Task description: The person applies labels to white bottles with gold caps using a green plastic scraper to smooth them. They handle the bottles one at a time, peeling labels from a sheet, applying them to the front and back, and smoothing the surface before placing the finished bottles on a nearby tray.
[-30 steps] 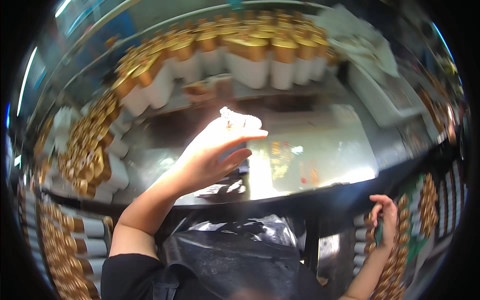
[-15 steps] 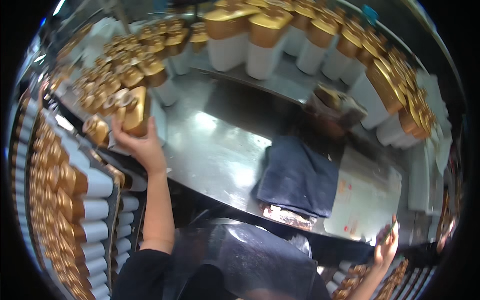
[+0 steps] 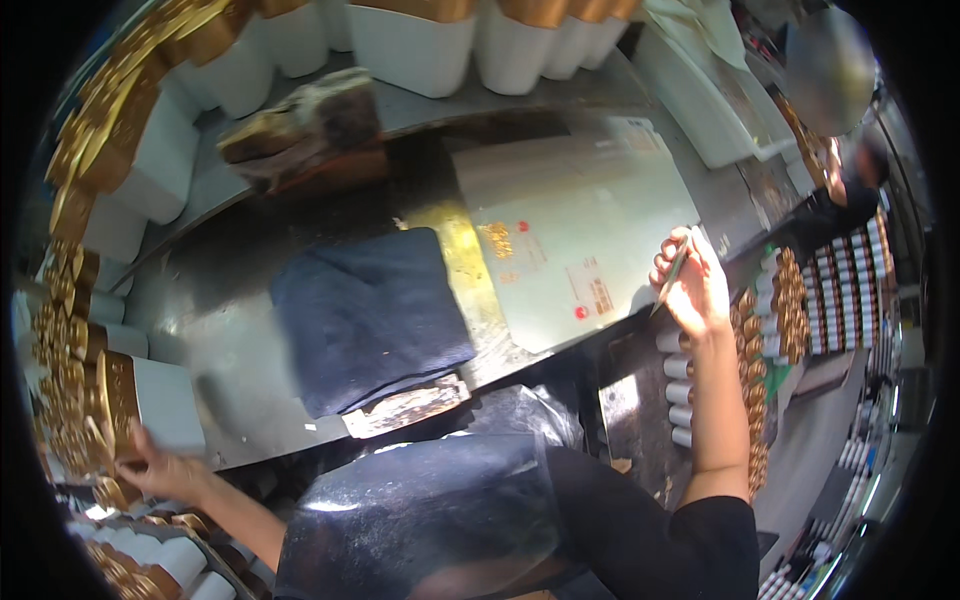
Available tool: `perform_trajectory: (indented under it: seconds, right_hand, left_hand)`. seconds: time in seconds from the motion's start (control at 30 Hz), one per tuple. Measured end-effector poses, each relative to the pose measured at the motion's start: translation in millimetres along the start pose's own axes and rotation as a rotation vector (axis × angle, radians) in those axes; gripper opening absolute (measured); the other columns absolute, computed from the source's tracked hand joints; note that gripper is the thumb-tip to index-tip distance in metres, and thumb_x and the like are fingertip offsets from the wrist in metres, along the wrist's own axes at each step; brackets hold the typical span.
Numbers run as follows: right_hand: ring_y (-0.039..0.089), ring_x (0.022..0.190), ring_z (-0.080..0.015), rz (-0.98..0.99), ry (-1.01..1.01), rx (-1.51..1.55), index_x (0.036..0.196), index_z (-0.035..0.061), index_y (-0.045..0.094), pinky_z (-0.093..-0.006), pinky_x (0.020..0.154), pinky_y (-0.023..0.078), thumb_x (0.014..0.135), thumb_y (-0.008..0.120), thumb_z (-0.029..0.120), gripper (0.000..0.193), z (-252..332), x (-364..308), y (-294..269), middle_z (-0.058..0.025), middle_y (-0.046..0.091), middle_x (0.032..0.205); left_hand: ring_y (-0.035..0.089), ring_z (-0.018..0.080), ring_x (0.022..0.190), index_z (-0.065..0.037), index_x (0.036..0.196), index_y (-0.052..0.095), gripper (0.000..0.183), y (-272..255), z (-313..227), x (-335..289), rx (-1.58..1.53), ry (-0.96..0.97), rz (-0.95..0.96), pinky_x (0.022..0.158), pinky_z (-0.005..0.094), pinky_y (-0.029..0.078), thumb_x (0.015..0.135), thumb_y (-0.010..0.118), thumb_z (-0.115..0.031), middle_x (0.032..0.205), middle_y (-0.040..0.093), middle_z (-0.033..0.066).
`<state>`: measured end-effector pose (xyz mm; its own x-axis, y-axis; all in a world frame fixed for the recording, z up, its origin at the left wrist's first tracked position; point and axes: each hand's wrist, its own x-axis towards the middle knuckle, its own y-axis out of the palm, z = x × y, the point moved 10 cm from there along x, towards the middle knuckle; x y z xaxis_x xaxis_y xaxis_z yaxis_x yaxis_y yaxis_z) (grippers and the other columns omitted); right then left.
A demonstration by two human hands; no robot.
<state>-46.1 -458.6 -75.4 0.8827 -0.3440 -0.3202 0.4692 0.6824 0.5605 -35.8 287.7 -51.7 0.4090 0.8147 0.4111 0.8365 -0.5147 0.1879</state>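
the left hand (image 3: 160,465) clasped a gold-topped white jar (image 3: 140,400) at the surface's (image 3: 240,350) left edge, ready to lift, while the right hand (image 3: 695,285) pinched a thin stick (image 3: 672,272) over the pale sheet (image 3: 570,230) near the right edge.

left hand (image 3: 160,470) lowered with jar (image 3: 150,405), right hand (image 3: 695,290) raised

The metal worktop (image 3: 230,330) gleamed; at its twelve o'clock sat glossy white jars (image 3: 410,45), centrally a matt dark cloth (image 3: 365,315).
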Motion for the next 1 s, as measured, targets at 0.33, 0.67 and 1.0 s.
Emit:
perform_trajectory:
  seconds: [0.33,0.67,1.0]
  right_hand:
    - [0.050,0.064,-0.0085,-0.034,-0.148,-1.162,0.107,0.0014,0.069,-0.0251,0.060,0.042,0.094,0.053,0.030,0.035,24.1,16.2,-10.2,0.0002,0.053,0.067]
    - [0.060,0.073,-0.0254,-0.061,-0.420,-1.608,0.132,0.0085,0.055,-0.0380,0.068,0.047,0.089,0.058,0.028,0.048,70.7,131.6,-44.5,-0.0106,0.061,0.076]
    - [0.062,0.076,-0.0361,-0.081,-0.484,-2.125,0.130,0.0206,0.059,-0.0438,0.068,0.049,0.094,0.054,0.024,0.037,61.0,116.9,-34.5,-0.0181,0.061,0.078]
  left_hand:
    - [0.054,0.0227,0.117,-0.006,0.137,0.048,0.057,179.8,-32.1,-57.2,-0.320,-0.684,0.524,0.100,0.0376,0.043,0.093,0.055,-0.043,0.130,0.056,0.0088]
    - [0.053,0.0210,0.119,-0.004,0.136,0.046,0.058,255.8,-31.2,-198.6,-0.253,-0.975,1.041,0.101,0.0353,0.041,0.094,0.054,-0.043,0.128,0.056,0.0098]
    - [0.051,0.0208,0.121,-0.004,0.139,0.042,0.061,229.2,-19.6,-159.0,-0.043,-0.737,0.860,0.103,0.0350,0.039,0.094,0.053,-0.044,0.131,0.054,0.0107]
